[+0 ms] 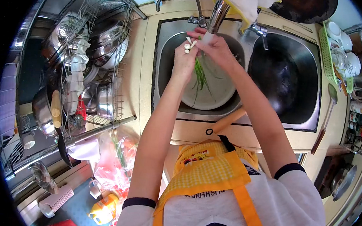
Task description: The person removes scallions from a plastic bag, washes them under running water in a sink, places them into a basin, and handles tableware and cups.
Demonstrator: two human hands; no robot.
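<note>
My left hand [185,63] is closed round a small bunch of spring onions [199,74], white bulbs up by the thumb and green leaves hanging down. Across from it, my right hand [219,52] pinches the same bunch near the bulbs, its fingers partly hidden. Water [208,37] runs from the wide chrome tap [219,15] onto the fingers of my right hand. Below both hands, a pale round basin [208,105] with water sits in the left bowl of the steel sink [240,81]. The leaf tips hang over this basin.
A dark right sink bowl [282,78] adjoins. On the front edge lies a wooden handle [229,119] with a black ring. A ladle [327,115] and a green rack [328,60] with cups stand right. A wire dish rack [123,73] with pots fills the left.
</note>
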